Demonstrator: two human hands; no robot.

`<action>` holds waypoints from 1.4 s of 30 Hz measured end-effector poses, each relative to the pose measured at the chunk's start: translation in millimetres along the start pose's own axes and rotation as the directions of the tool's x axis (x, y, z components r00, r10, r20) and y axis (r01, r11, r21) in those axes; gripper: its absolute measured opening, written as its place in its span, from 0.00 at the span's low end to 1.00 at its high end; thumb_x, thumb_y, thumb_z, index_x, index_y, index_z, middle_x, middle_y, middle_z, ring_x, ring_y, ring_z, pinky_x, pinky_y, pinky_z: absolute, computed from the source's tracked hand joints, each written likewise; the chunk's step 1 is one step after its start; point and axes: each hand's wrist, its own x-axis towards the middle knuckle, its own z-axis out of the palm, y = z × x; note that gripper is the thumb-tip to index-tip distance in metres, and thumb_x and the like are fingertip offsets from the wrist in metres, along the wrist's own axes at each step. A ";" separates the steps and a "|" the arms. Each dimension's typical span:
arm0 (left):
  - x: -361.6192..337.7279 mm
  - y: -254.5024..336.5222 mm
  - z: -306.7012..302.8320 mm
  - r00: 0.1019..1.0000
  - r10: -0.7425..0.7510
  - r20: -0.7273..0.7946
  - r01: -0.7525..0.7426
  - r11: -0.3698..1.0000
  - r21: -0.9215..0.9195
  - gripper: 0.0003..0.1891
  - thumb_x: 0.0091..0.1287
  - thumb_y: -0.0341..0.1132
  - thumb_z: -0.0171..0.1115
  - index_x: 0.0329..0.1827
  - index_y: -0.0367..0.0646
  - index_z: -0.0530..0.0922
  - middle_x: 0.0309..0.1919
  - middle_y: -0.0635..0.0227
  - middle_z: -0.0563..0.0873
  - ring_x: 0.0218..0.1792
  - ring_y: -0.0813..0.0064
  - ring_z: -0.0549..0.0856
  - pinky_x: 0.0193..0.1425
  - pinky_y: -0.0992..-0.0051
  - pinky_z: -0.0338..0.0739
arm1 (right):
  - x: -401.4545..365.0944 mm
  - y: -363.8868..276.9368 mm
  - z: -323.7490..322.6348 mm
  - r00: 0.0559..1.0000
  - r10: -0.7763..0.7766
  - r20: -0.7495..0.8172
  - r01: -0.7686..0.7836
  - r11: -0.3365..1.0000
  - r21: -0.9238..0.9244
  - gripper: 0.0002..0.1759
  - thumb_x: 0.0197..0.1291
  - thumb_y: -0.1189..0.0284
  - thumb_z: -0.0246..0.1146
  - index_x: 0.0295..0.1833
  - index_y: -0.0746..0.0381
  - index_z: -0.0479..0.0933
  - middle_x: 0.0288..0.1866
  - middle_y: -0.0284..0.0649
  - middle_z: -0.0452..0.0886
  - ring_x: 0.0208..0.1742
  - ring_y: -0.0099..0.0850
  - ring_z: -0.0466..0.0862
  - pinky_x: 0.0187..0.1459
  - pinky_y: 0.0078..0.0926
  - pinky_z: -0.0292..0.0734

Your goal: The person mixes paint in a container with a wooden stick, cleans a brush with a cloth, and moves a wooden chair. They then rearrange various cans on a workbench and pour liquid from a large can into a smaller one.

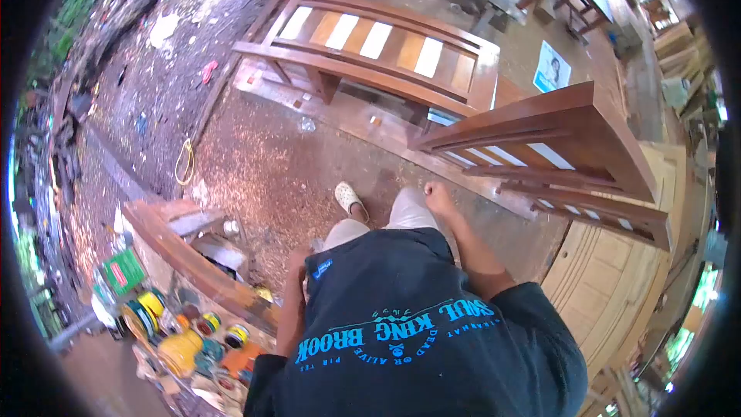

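My right hand (439,198) hangs beside my right thigh, its fingers curled in. Whether anything is inside it is hidden. By my left leg, my left hand (299,258) is partly covered by the dark T-shirt (378,301), and its fingers do not show clearly. A small pale patch lies next to it, too blurred to name. To the right of my right hand stands a tilted brown wooden panel frame (556,143) with white slats. Beyond my feet lies a long varnished bench-like frame (370,46) with white and tan panels.
At lower left, a wooden beam (193,262) borders a cluttered surface with several tins (237,335), a yellow container (181,351) and a green box (123,272). A carved pale door panel (594,286) lies at right. Shavings (255,162) and a yellow cord loop (184,162) are on the ground.
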 end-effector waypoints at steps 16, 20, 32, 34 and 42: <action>-1.6 67.8 -137.7 0.992 0.088 0.088 -0.113 0.938 0.328 0.11 0.64 0.36 0.54 0.34 0.37 0.79 0.30 0.58 0.83 0.25 0.68 0.86 0.29 0.70 0.82 | 255.4 -98.5 -110.2 0.956 0.131 -0.263 -0.098 0.986 0.135 0.15 0.51 0.69 0.59 0.42 0.65 0.80 0.29 0.50 0.83 0.32 0.40 0.84 0.38 0.38 0.78; 17.4 100.5 -172.7 0.986 0.128 0.104 -0.158 0.912 0.379 0.08 0.65 0.34 0.52 0.34 0.41 0.79 0.31 0.57 0.82 0.32 0.62 0.86 0.34 0.67 0.81 | 345.1 -28.6 -148.6 0.731 0.393 -0.558 -0.335 0.919 0.210 0.16 0.54 0.64 0.57 0.39 0.66 0.81 0.31 0.51 0.83 0.34 0.41 0.84 0.38 0.38 0.78; 84.2 321.7 -275.5 0.983 -0.147 0.109 0.123 0.972 0.202 0.16 0.66 0.39 0.51 0.47 0.42 0.81 0.41 0.50 0.85 0.45 0.59 0.85 0.52 0.66 0.77 | 396.8 222.2 -227.0 0.470 0.715 -0.517 -0.768 0.621 0.160 0.27 0.65 0.54 0.51 0.39 0.68 0.82 0.34 0.52 0.84 0.36 0.43 0.85 0.35 0.37 0.78; 111.0 324.6 -275.3 0.971 -0.208 0.115 0.198 0.976 0.092 0.16 0.66 0.39 0.50 0.50 0.41 0.81 0.41 0.51 0.85 0.45 0.62 0.85 0.52 0.68 0.77 | 388.1 250.6 -229.2 0.496 0.706 -0.505 -0.756 0.637 0.148 0.29 0.66 0.52 0.50 0.39 0.68 0.82 0.34 0.52 0.84 0.36 0.43 0.85 0.34 0.37 0.78; 132.5 464.3 -304.0 0.948 -0.235 0.216 0.182 0.954 0.236 0.17 0.68 0.36 0.49 0.54 0.40 0.80 0.43 0.58 0.87 0.45 0.64 0.85 0.53 0.69 0.77 | 380.4 190.4 -251.4 0.532 0.824 -0.193 -0.553 0.512 0.658 0.41 0.67 0.41 0.43 0.45 0.70 0.81 0.36 0.51 0.83 0.37 0.44 0.82 0.41 0.39 0.76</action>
